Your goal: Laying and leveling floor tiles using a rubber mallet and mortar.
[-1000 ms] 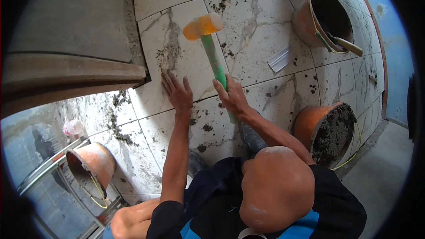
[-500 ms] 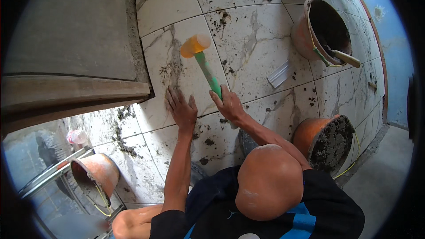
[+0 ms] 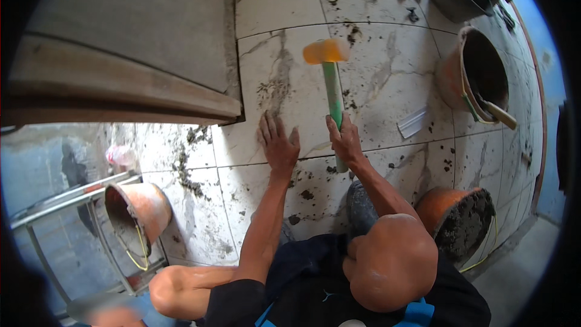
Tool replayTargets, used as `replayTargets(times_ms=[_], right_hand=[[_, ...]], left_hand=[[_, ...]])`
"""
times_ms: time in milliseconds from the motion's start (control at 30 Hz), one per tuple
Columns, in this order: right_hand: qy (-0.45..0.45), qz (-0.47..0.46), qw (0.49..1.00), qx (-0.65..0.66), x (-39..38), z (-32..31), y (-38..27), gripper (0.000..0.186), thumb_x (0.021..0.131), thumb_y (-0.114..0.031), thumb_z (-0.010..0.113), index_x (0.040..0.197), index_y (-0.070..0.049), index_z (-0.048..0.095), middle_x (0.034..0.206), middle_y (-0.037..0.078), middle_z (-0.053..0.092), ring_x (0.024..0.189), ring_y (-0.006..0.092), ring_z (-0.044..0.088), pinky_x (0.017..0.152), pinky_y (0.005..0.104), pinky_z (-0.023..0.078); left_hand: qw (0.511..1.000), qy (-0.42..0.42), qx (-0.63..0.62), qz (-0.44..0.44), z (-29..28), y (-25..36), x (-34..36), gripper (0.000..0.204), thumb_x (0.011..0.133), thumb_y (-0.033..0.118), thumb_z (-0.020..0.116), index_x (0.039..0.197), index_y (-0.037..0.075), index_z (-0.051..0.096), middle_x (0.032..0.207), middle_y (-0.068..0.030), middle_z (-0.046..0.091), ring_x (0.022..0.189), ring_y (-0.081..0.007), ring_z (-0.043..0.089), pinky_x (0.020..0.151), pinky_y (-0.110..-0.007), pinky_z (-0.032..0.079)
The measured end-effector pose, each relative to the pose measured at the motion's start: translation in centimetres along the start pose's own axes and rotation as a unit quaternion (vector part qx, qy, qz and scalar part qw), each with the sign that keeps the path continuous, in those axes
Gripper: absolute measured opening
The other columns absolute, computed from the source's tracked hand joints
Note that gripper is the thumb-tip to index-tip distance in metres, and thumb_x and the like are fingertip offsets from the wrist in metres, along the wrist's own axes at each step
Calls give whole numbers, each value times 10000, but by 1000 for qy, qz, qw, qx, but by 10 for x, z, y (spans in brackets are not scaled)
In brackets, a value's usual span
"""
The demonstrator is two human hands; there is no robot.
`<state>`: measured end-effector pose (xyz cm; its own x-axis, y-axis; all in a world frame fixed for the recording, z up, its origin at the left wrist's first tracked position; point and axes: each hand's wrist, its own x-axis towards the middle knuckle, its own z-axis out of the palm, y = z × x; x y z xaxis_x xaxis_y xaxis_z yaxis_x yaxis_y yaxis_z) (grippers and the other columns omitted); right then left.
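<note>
My right hand [image 3: 346, 139] is closed round the green handle of a mallet [image 3: 333, 88]. Its orange head, slightly blurred, hangs over the joint between two marbled white floor tiles [image 3: 302, 100]. My left hand [image 3: 281, 145] lies flat on the left one of these tiles, fingers spread and pointing away from me. Crumbs of grey mortar are scattered on that tile just beyond the fingertips. Whether the mallet head touches the tile cannot be made out.
An orange bucket [image 3: 445, 63] with a wooden-handled tool stands at right; a mortar-filled bucket [image 3: 436, 206] is nearer. Another bucket [image 3: 154, 206] sits left by a metal frame [image 3: 100, 197]. A wooden beam [image 3: 139, 94] juts in at left. A clear plastic piece [image 3: 413, 123] lies right of the mallet.
The view has shifted, so the floor and buckets sit differently in it. The mallet's head has swung rightward relative to the tile, toward the joint. My left hand stays flat on the same tile.
</note>
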<state>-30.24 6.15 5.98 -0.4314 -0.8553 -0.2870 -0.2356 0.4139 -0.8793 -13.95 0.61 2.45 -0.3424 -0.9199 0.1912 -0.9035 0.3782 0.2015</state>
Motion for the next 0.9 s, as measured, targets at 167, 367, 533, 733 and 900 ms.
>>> replayTargets(times_ms=[167, 367, 533, 733, 900], right_hand=[[-13, 47, 999, -14, 8, -2, -9, 395, 878, -396, 479, 921, -3, 475, 611, 218, 563, 613, 407, 574, 528, 457, 422], [-30, -5, 988, -149, 1, 1, -11, 386, 877, -390, 478, 946, -12, 441, 638, 228, 571, 621, 410, 579, 548, 472, 435], [-54, -4, 992, -111, -3, 4, -9, 417, 870, -412, 477, 926, 0, 449, 663, 245, 573, 644, 425, 573, 579, 489, 436], [-39, 8, 996, -77, 3, 3, -13, 445, 866, -434, 472, 909, 9, 473, 688, 259, 577, 677, 430, 573, 594, 495, 437], [22, -15, 996, -88, 11, 1, -13, 455, 866, -439, 468, 905, 13, 475, 692, 263, 575, 688, 439, 570, 599, 492, 433]], left_hand=[[1000, -17, -2, 5, 1, -1, -1, 589, 874, 367, 453, 1309, -10, 332, 1398, -163, 250, 1306, -308, 214, 1058, -445, 190], [999, -33, 1, 2, 2, -2, -1, 607, 877, 383, 435, 1335, 10, 296, 1406, -160, 246, 1315, -304, 197, 1062, -450, 171], [1000, -9, -2, 6, 3, 1, -3, 595, 875, 386, 440, 1316, 4, 324, 1405, -169, 245, 1315, -310, 192, 1065, -452, 158], [999, -34, -9, 2, 1, 2, -2, 621, 873, 378, 436, 1346, 11, 271, 1421, -164, 211, 1325, -298, 166, 1075, -446, 124], [999, 1, -33, 7, 0, 4, 0, 604, 863, 372, 455, 1320, 5, 314, 1407, -164, 242, 1317, -309, 183, 1068, -449, 151]])
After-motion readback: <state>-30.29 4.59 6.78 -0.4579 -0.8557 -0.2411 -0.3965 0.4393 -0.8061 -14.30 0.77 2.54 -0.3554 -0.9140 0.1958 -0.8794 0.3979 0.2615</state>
